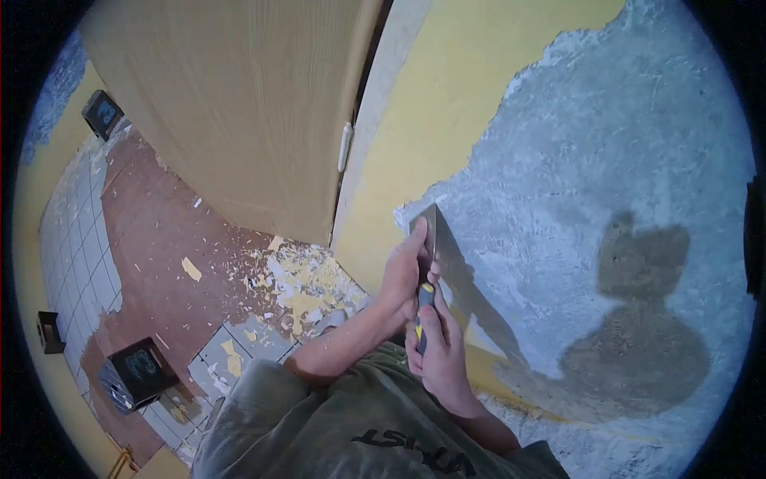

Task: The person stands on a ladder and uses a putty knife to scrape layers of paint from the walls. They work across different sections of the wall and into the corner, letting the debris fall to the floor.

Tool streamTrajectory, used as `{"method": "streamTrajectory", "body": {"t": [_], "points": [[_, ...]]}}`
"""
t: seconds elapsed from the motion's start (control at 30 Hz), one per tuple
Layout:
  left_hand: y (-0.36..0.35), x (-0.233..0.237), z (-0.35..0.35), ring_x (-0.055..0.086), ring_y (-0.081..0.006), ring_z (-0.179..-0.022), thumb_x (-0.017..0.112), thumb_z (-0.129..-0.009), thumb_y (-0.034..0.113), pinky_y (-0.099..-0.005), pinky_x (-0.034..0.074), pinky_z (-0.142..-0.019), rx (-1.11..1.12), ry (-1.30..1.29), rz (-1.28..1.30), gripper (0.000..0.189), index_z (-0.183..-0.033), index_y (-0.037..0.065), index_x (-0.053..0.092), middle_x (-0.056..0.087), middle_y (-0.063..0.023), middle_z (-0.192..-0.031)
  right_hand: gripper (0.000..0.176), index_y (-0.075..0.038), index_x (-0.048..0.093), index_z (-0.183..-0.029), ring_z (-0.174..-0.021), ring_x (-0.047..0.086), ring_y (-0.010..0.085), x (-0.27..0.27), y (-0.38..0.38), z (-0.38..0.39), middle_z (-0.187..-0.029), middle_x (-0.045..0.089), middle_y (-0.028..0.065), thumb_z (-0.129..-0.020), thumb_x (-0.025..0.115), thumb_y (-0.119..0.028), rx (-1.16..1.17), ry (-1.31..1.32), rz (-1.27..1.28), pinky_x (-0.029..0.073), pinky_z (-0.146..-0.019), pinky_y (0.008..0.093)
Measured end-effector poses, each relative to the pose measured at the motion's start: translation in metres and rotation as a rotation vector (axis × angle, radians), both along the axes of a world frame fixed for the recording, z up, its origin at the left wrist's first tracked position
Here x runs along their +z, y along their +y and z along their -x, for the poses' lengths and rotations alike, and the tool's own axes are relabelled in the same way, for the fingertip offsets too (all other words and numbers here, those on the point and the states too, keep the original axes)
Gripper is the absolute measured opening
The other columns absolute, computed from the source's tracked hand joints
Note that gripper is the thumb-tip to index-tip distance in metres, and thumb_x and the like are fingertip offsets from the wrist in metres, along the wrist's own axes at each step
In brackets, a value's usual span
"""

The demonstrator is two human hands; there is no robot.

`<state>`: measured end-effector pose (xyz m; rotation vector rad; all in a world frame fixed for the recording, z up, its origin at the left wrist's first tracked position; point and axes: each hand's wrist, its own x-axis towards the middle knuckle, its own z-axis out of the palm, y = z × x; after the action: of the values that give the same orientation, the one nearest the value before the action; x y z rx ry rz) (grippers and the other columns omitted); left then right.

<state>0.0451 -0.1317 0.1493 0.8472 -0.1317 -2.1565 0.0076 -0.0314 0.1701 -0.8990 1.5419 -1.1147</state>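
Observation:
A putty knife (432, 231) with a broad metal blade and a grey and yellow handle is held up against the wall. My right hand (443, 351) is wrapped round its handle. Higher up, my left hand (401, 275) is closed on the blade, thumb along its face. The blade's top edge meets the ragged border between yellow paint (431, 104) and bare grey plaster (558, 176). Some of the left fingers are hidden behind the blade.
A wooden door (239, 104) stands to the left of the wall. Paint flakes (303, 287) lie heaped at its foot and scattered over the brown floor (159, 215). Dark boxy objects (142, 371) sit on the floor at left. A shadow falls on the plaster.

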Motion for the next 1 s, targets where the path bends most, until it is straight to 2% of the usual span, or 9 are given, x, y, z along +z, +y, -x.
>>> {"method": "streamTrajectory", "body": {"t": [0.37, 0.5, 0.57, 0.63, 0.73, 0.77, 0.8, 0.87, 1.0], "points": [[-0.032, -0.01, 0.003, 0.038, -0.0079, -0.045, 0.049, -0.087, 0.045, -0.0211, 0.033, -0.04, 0.204, -0.002, 0.19, 0.04, -0.065, 0.013, 0.042, 0.041, -0.0002, -0.055, 0.047, -0.005, 0.027, -0.136, -0.051, 0.035, 0.0031, 0.006, -0.021, 0.008, -0.069, 0.043, -0.0004, -0.093, 0.04, -0.018, -0.062, -0.174, 0.089, 0.029, -0.041, 0.0189], [-0.028, -0.005, -0.003, 0.038, -0.0088, -0.046, 0.048, -0.088, 0.045, -0.0213, 0.034, -0.043, 0.138, -0.029, 0.179, 0.039, -0.066, 0.013, 0.043, 0.042, -0.0003, -0.056, 0.033, -0.013, 0.043, -0.121, -0.036, 0.032, 0.0035, -0.002, -0.022, 0.01, -0.058, 0.042, -0.0008, -0.092, 0.044, -0.028, 0.004, -0.222, 0.032, 0.022, -0.03, 0.0174], [0.001, -0.02, 0.013, 0.041, -0.0112, -0.049, 0.046, -0.087, 0.029, -0.0256, 0.036, -0.05, 0.068, -0.17, 0.226, 0.024, -0.075, 0.008, 0.049, 0.043, -0.0015, -0.057, 0.034, -0.014, 0.043, -0.122, -0.035, 0.032, 0.0044, -0.006, 0.01, 0.022, -0.056, 0.041, -0.0007, -0.091, 0.045, -0.029, -0.067, -0.257, -0.08, 0.023, -0.03, 0.0176], [0.023, -0.072, 0.028, 0.052, -0.0129, -0.064, 0.048, -0.085, 0.027, -0.0245, 0.041, -0.058, 0.019, 0.008, 0.292, 0.02, -0.084, 0.007, 0.052, 0.055, -0.005, -0.07, 0.031, -0.015, 0.045, -0.118, -0.035, 0.032, 0.0052, -0.014, 0.038, 0.042, -0.053, 0.04, -0.0001, -0.091, 0.046, -0.03, -0.165, -0.336, -0.289, 0.022, -0.031, 0.0185], [0.022, -0.06, 0.013, 0.055, -0.02, -0.089, 0.054, -0.084, 0.031, -0.0285, 0.044, -0.078, -0.008, -0.165, 0.118, 0.032, -0.099, 0.003, 0.051, 0.056, -0.0115, -0.097, 0.028, -0.012, 0.044, -0.114, -0.036, 0.033, 0.0068, -0.044, 0.076, 0.089, -0.053, 0.039, 0.0002, -0.091, 0.046, -0.028, 0.044, -0.26, -0.316, 0.024, -0.031, 0.0201], [0.01, -0.069, 0.02, 0.047, -0.0245, -0.103, 0.055, -0.084, 0.031, -0.0327, 0.037, -0.088, 0.324, -0.485, 0.391, 0.041, -0.11, 0.0, 0.046, 0.048, -0.0156, -0.111, 0.021, -0.014, 0.048, -0.104, -0.038, 0.034, 0.0067, -0.041, 0.081, 0.099, -0.054, 0.039, -0.0003, -0.09, 0.048, -0.029, 0.126, -0.243, -0.301, 0.024, -0.033, 0.0193], [-0.001, -0.071, 0.024, 0.04, -0.0289, -0.117, 0.056, -0.084, 0.031, -0.0369, 0.03, -0.099, 0.646, -0.812, 0.647, 0.052, -0.121, -0.002, 0.04, 0.04, -0.0196, -0.126, 0.035, -0.014, 0.042, -0.118, -0.041, 0.035, 0.0091, -0.026, 0.08, 0.104, -0.056, 0.04, 0.0005, -0.089, 0.05, -0.032, 0.205, -0.138, -0.371, 0.027, -0.037, 0.0224], [-0.021, -0.024, 0.018, 0.014, -0.0313, -0.133, 0.049, -0.087, 0.033, -0.0435, 0.011, -0.107, 0.768, -0.916, 1.097, 0.064, -0.134, -0.002, 0.023, 0.017, -0.0219, -0.141, 0.052, -0.014, 0.036, -0.133, -0.044, 0.037, 0.0116, 0.003, 0.08, 0.108, -0.058, 0.041, 0.0013, -0.088, 0.053, -0.035, 0.306, -0.03, -0.423, 0.031, -0.041, 0.0256], [-0.055, 0.002, 0.038, 0.007, -0.0321, -0.134, 0.037, -0.09, 0.039, -0.0457, 0.004, -0.107, 0.819, -1.349, 1.413, 0.063, -0.137, 0.002, 0.017, 0.009, -0.0194, -0.144, 0.031, -0.007, 0.049, -0.112, -0.047, 0.038, 0.0099, -0.015, 0.085, 0.147, -0.055, 0.037, -0.0021, -0.088, 0.051, -0.027, 0.519, 0.395, -0.291, 0.032, -0.044, 0.0262]]}}
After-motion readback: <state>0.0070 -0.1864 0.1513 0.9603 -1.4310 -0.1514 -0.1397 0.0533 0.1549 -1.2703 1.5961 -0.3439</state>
